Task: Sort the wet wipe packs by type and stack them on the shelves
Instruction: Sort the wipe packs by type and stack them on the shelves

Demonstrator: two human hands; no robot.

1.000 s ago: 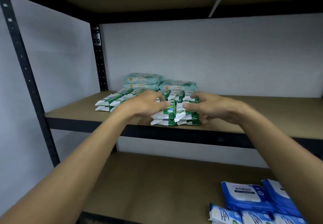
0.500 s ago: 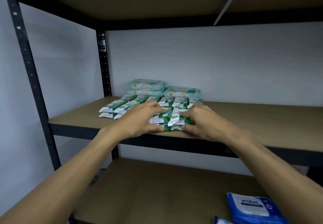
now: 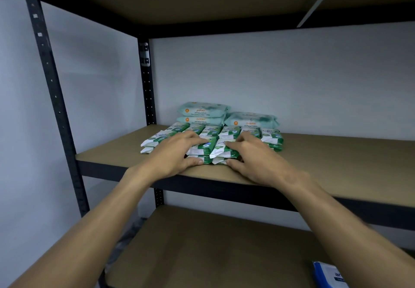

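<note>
Two short stacks of small green-and-white wipe packs [image 3: 203, 149] stand side by side near the front of the middle shelf [image 3: 336, 164]. My left hand [image 3: 177, 155] holds the left stack, fingers over its top and thumb against its front. My right hand [image 3: 253, 158] holds the right stack [image 3: 224, 150] the same way. Behind them runs a row of several more green packs [image 3: 271, 136]. Larger pale teal packs [image 3: 202, 113] are stacked at the back by the wall, with another teal pile [image 3: 251, 120] to their right.
A blue wipe pack [image 3: 330, 274] lies at the right edge of the lower shelf [image 3: 213, 254]. Black uprights stand at the front left [image 3: 51, 85] and back left [image 3: 147, 85]. Another shelf board hangs overhead. The middle shelf's right half is bare board.
Both hands have lowered the two green stacks onto the shelf board in front of the row. My view has tilted upward, so most blue packs below have left the frame.
</note>
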